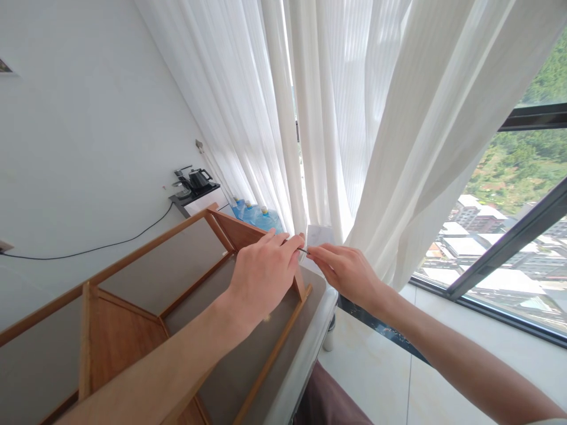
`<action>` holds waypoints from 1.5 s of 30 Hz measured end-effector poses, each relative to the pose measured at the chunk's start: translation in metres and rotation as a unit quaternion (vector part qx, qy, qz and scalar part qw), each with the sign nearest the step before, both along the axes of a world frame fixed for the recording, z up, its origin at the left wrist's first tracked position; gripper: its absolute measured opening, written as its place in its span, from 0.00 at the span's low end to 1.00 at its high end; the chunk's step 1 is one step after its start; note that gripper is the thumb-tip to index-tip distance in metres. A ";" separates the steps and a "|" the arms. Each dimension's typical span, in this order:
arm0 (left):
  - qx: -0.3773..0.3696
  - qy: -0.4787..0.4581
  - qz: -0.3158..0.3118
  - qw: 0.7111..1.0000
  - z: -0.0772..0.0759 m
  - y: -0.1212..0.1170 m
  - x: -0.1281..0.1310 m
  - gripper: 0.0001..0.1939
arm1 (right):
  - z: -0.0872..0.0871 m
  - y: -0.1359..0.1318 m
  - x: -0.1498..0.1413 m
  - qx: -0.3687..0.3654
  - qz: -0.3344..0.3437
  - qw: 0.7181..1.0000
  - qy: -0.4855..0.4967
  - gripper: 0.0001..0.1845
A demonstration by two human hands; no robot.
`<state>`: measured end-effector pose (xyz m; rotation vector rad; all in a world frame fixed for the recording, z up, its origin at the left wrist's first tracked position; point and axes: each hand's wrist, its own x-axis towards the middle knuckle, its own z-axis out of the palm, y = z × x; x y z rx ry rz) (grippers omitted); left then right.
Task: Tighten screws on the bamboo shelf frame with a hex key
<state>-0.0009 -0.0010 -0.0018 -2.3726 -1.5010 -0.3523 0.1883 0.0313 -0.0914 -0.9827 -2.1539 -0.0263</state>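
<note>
A thin metal rod [303,250], too small to name more exactly, spans the short gap between my two hands. My right hand [349,270] pinches its right end between thumb and fingertips. At its other end, my left hand [264,273] has thumb and forefinger closed around it, just over the far right corner of a wooden frame [261,369]. The left hand's remaining fingers reach over that corner, and whether they grip the wood is hidden. The frame, with reddish-brown panels [121,327], lies on a table with a pale rim [325,307].
Behind the frame are a low cabinet [201,203] with a black kettle [199,178] and several blue water bottles [266,219]. A black cord [110,242] runs along the wall. White curtains [398,147] hang close beyond my hands, beside a window [522,236]. Pale floor tiles [367,366] lie at right.
</note>
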 end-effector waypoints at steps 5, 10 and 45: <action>0.002 0.012 0.001 1.000 0.000 0.001 0.001 0.11 | 0.013 -0.011 -0.009 -0.278 0.097 0.943 0.153 0.16; 0.007 0.020 -0.003 1.000 -0.002 -0.001 -0.002 0.11 | 0.017 -0.020 -0.020 -0.421 0.190 0.846 0.268 0.18; -0.015 -0.008 0.013 1.000 0.002 -0.002 0.001 0.10 | 0.002 0.000 -0.001 -0.027 -0.003 0.999 -0.028 0.14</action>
